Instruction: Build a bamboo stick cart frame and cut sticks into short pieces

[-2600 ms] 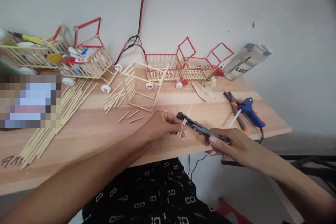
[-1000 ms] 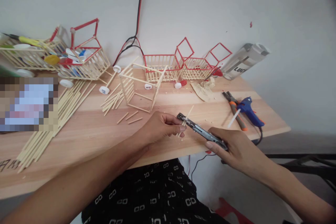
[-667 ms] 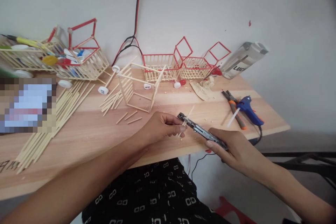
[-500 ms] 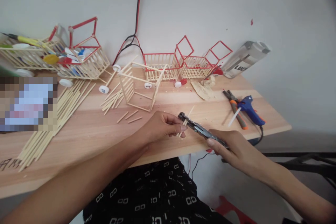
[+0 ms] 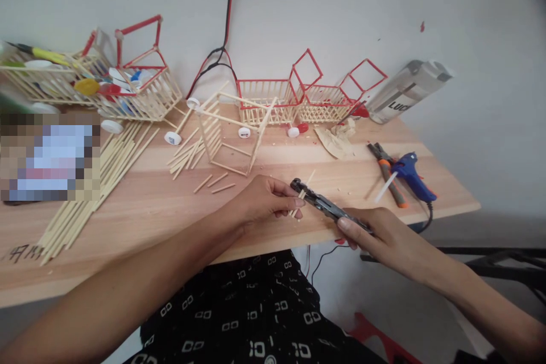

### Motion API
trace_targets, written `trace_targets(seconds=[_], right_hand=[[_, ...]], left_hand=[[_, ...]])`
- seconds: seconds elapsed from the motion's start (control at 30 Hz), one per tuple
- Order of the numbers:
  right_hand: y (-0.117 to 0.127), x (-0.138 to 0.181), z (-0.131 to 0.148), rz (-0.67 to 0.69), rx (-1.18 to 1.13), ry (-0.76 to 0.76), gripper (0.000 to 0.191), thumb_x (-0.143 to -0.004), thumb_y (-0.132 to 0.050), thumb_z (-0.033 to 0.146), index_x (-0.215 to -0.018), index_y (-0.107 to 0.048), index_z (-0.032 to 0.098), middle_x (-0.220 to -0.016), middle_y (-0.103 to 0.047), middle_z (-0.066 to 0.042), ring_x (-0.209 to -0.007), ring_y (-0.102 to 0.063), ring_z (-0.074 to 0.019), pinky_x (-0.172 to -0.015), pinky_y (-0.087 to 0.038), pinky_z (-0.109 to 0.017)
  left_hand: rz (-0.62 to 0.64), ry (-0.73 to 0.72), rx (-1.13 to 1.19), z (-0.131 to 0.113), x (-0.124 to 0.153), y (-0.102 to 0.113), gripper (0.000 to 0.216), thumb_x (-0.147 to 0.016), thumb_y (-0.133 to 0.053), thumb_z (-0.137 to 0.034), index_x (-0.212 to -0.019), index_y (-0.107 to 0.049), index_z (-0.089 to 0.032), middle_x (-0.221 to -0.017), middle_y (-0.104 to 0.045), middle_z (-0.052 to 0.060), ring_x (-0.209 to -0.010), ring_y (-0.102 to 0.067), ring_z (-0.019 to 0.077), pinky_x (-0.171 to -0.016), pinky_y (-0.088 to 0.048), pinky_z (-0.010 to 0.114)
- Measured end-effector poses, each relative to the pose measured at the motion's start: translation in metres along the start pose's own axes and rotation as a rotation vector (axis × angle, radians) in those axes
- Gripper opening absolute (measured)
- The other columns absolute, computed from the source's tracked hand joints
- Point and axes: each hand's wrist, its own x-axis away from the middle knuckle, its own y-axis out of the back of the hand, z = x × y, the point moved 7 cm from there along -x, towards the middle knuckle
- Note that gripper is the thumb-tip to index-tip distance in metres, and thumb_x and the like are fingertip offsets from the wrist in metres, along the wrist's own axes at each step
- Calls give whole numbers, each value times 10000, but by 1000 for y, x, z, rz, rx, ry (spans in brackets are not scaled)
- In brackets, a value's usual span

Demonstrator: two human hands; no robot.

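Note:
My left hand (image 5: pixel 273 199) pinches a couple of thin wooden sticks (image 5: pixel 301 198) between thumb and fingers, low over the front of the table. In my right hand (image 5: pixel 362 226) is a pair of dark metal cutting pliers (image 5: pixel 324 205), with the fingers wrapped round its handles. The jaws of the pliers lie across the sticks, close to my left fingertips. Whether the jaws are fully closed is too small to tell. Several short cut sticks (image 5: pixel 214 182) lie left of my hands. Behind them stands a box-shaped frame of sticks (image 5: pixel 230 157).
Small stick carts with red trim (image 5: pixel 264 103) stand along the wall; a filled cart (image 5: pixel 145 96) is further left. Long sticks (image 5: pixel 98 190) lie near a blurred phone-like object (image 5: pixel 55 156). At right are a blue glue gun (image 5: pixel 412 176), orange-handled pliers (image 5: pixel 390 182) and a bottle (image 5: pixel 405 94).
The view has shifted a little, so the tabletop things appear slightly further right and higher. Both hands keep nearly the same grip on the sticks and the cutting pliers.

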Motion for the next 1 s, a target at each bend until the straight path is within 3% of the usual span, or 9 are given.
trace_targets(seconds=[0.27,0.7,1.0], right_hand=[[-1,-3,1,30,-17,20,439,-942,-329,536,-749,-515,188,-687,-565,-19,-639,-511,-159,-593,-388,-275],[-6,-14,-6,-19,59,54,455,-937,-322,548,-667,-415,194,-604,-471,5,-563,-438,-129,-531,-323,-259],[-10,-18,-8,-34,93,58,469,-936,-321,543,-610,-337,206,-547,-391,24,-503,-369,-108,-489,-257,-254]], left_hand=[[15,-19,-4,-2,1,0,251,-620,-804,-325,-720,-705,-117,-654,-693,43,-544,-498,66,-564,-370,210],[-39,-94,-29,-8,1,5,230,-626,-789,-296,-721,-698,-107,-627,-676,43,-483,-442,55,-474,-338,199],[-93,-11,-67,-6,4,4,157,-696,-734,-241,-719,-669,-100,-613,-656,14,-349,-332,6,-355,-231,176]])
